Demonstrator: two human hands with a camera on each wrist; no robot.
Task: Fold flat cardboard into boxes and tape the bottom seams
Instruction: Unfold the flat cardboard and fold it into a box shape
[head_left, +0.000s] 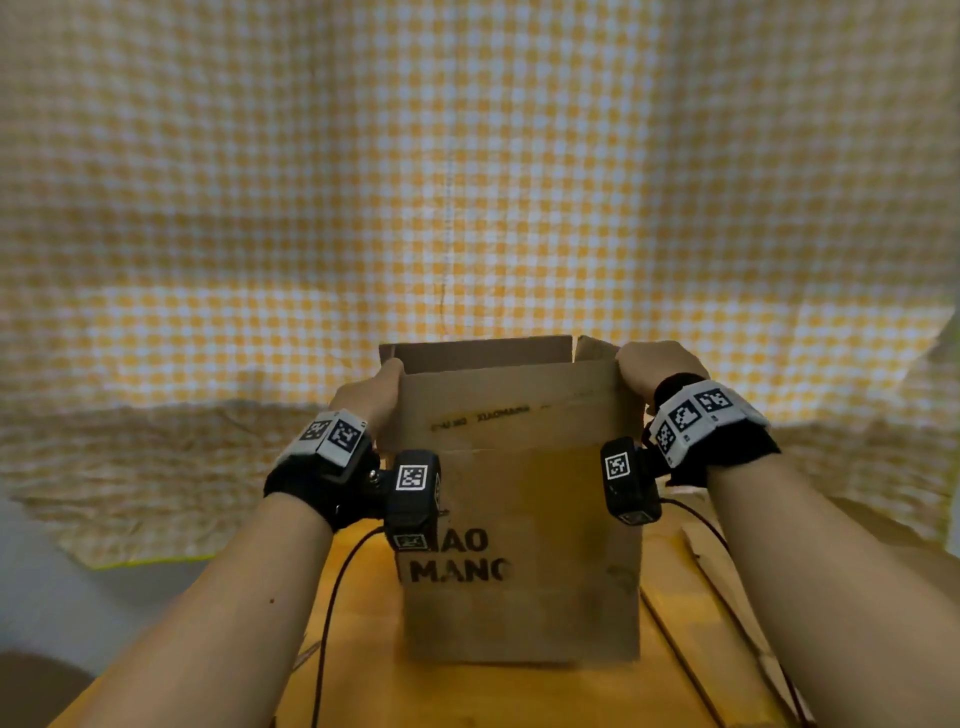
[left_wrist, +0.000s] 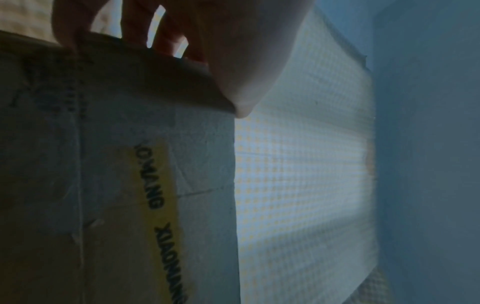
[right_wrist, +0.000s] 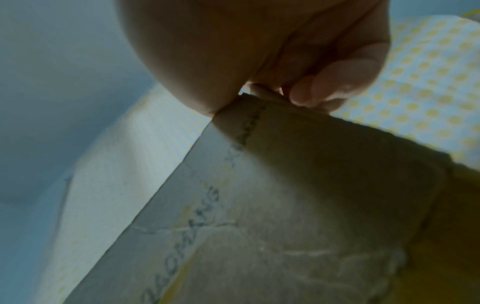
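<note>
Status: the box (head_left: 519, 519) is already squared up into a tube and stands upright in the middle of the tabletop (head_left: 675, 686), near its front edge, printed face toward me. Its upper flaps are open. From here I cannot see the bottom seam, so whether it is taped I cannot tell. I see no tape roll or dispenser in any view. More flat cardboard (head_left: 737, 587) lies at the right edge of the tabletop, so I judge further boxes remain to be folded.

Hands: my left hand (head_left: 371, 397) grips the box's upper left corner, fingers (left_wrist: 140, 26) hooked over the rim. My right hand (head_left: 657, 366) grasps the upper right corner, fingertips (right_wrist: 324, 86) curled onto the flap edge. Both are closed around cardboard; neither is free.

Backdrop: checked cloth (head_left: 467, 156) behind and beneath.
</note>
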